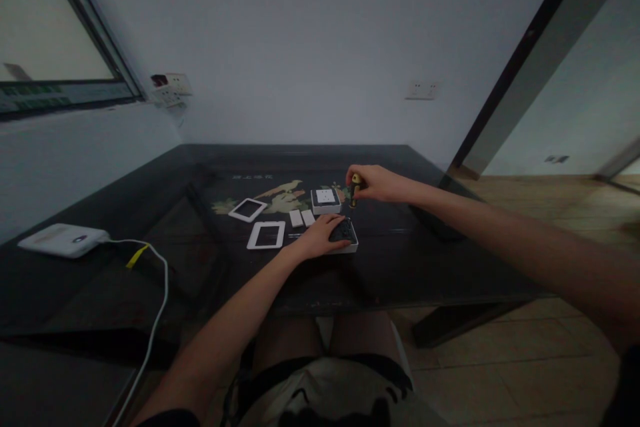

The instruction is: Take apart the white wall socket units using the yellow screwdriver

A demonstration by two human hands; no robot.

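Observation:
My right hand [376, 182] is closed around the yellow-and-black handle of a screwdriver [355, 191], held upright above the table. My left hand [320, 239] grips a white switch box [351, 246] with a dark inner face, fingers on its far side and thumb nearer me. Just behind it stands a second white box [327, 207] with a white socket plate set in its top. Two small white rectangular pieces [301, 218] lie left of that box. Further left are two white open frames, one nearer [253, 235] and one tilted behind it [237, 216].
The dark glossy table [400, 273] bears a printed bird and flowers. A white power bank [65, 240] lies at the left, and its white cable [167, 280] runs over the front edge. Wall sockets [423, 90] are set in the back wall.

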